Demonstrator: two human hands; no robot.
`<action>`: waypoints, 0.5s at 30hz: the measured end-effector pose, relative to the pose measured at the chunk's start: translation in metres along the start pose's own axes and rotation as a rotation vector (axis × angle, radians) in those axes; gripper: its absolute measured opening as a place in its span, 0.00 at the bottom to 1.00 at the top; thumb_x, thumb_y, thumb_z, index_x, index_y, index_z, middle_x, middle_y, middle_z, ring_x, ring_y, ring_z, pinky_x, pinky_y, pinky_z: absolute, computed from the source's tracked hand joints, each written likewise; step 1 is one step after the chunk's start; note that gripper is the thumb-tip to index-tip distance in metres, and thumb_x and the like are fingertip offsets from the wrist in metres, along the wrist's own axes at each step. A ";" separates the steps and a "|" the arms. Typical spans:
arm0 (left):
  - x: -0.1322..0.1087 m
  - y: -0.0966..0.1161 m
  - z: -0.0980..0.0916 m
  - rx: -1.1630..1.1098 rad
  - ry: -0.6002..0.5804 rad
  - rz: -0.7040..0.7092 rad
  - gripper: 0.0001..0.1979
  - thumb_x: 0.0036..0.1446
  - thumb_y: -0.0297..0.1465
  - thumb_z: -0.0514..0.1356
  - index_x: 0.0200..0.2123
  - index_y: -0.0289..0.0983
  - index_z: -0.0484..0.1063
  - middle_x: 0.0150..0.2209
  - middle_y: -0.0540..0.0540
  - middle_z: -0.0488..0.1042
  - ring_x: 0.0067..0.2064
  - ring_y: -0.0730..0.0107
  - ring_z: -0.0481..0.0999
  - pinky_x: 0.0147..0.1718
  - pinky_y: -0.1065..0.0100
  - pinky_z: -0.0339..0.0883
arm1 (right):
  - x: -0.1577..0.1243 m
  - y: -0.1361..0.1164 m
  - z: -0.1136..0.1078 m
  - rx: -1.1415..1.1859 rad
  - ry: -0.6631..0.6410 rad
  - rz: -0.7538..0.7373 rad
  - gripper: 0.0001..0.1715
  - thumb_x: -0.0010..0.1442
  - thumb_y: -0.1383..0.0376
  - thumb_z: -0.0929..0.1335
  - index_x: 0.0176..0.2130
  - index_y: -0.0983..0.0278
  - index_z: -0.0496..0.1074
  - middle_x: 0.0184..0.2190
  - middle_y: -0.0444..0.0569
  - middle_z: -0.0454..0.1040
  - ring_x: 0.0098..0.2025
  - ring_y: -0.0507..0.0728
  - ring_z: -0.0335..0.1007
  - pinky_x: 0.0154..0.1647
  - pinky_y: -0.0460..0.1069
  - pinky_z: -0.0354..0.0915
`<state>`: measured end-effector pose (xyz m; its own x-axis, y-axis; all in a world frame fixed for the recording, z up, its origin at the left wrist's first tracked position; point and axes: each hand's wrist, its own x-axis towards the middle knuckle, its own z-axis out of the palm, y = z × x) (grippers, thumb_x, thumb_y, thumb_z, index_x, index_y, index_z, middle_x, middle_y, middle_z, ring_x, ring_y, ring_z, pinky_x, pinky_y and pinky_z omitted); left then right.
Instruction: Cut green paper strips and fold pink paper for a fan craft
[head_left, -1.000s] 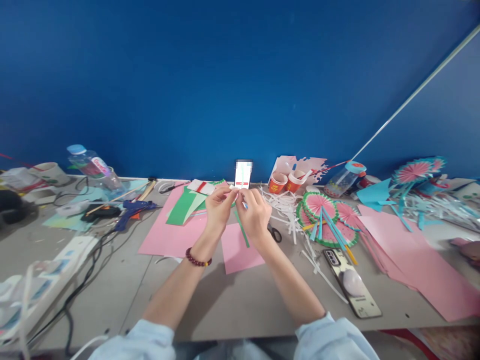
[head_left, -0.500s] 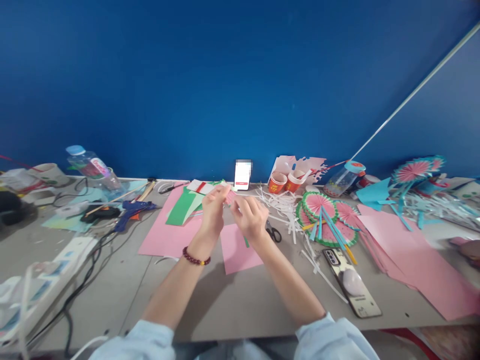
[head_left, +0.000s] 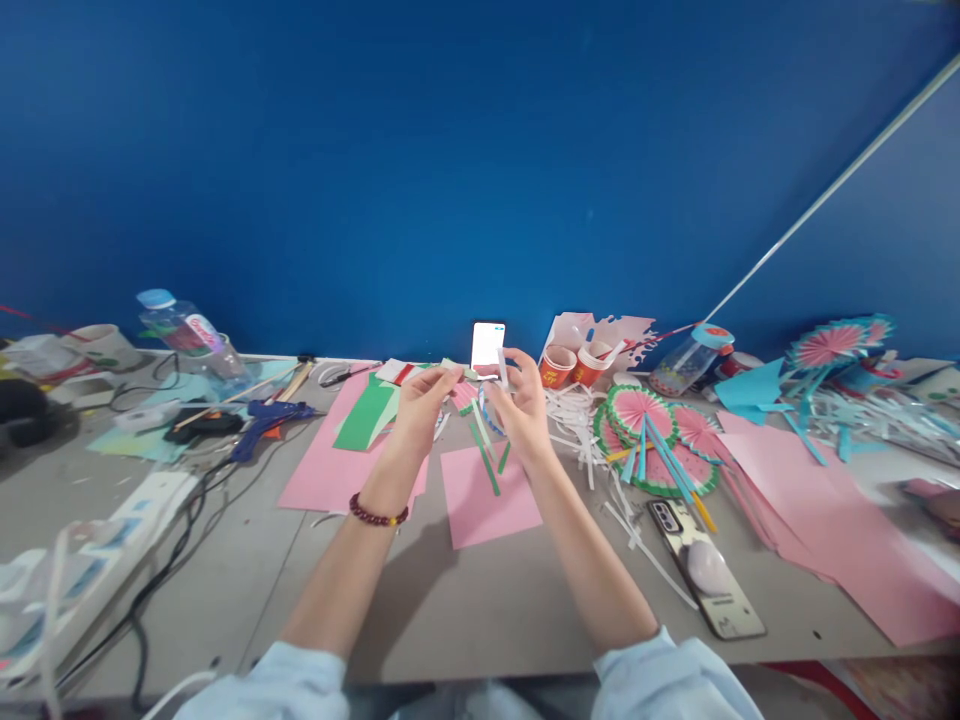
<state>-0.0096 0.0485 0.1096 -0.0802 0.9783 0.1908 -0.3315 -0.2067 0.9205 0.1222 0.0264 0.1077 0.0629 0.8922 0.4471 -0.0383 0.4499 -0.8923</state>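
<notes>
Both my hands are raised over the grey table (head_left: pixel 465 590), close together. My left hand (head_left: pixel 424 405), with a dark bead bracelet at the wrist, pinches a small pink-and-green folded paper piece (head_left: pixel 466 396). My right hand (head_left: pixel 521 405) pinches a narrow white paper strip (head_left: pixel 502 368) upright between thumb and fingers. Green paper strips (head_left: pixel 487 455) hang below the hands over a small pink sheet (head_left: pixel 487 495). A lit phone (head_left: pixel 487 347) stands propped against the blue wall just behind the hands.
Large pink sheets (head_left: pixel 832 510) lie right, with paper fans (head_left: pixel 649 425), scissors (head_left: pixel 577 455), white strip scraps and a phone lying flat (head_left: pixel 705 570). Two orange cups (head_left: pixel 571 366) stand at the back. Left: green paper (head_left: pixel 367 412), blue glue gun (head_left: pixel 262 418), bottle (head_left: pixel 184 330), power strip (head_left: pixel 127 520) and cables.
My hands moved apart a little and rose toward the wall. The right hand now holds a white strip upright. The green strips hang in view below the hands again.
</notes>
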 end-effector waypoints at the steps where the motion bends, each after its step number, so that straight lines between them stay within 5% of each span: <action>1: -0.001 0.001 0.001 0.014 0.001 0.018 0.13 0.42 0.39 0.68 0.20 0.36 0.74 0.23 0.50 0.72 0.25 0.76 0.67 0.28 0.72 0.62 | 0.000 -0.001 0.001 0.010 0.005 -0.005 0.25 0.56 0.63 0.67 0.52 0.55 0.58 0.42 0.48 0.71 0.27 0.49 0.66 0.23 0.44 0.62; 4: -0.004 0.003 0.004 0.042 0.013 0.059 0.14 0.41 0.40 0.69 0.19 0.35 0.72 0.21 0.51 0.70 0.24 0.76 0.67 0.27 0.72 0.62 | -0.002 -0.005 0.003 0.003 0.022 -0.015 0.26 0.55 0.62 0.69 0.51 0.55 0.58 0.42 0.47 0.71 0.33 0.51 0.69 0.28 0.45 0.66; 15: -0.007 0.006 0.006 0.139 0.015 0.026 0.12 0.43 0.39 0.67 0.19 0.36 0.76 0.20 0.49 0.71 0.25 0.74 0.67 0.27 0.71 0.61 | 0.008 0.003 -0.007 0.047 -0.024 0.093 0.27 0.53 0.61 0.70 0.50 0.56 0.59 0.29 0.40 0.69 0.26 0.49 0.65 0.25 0.44 0.63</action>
<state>-0.0057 0.0400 0.1160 -0.1015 0.9721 0.2115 -0.1959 -0.2279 0.9538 0.1294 0.0341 0.1084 0.0330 0.9306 0.3646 -0.0897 0.3661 -0.9262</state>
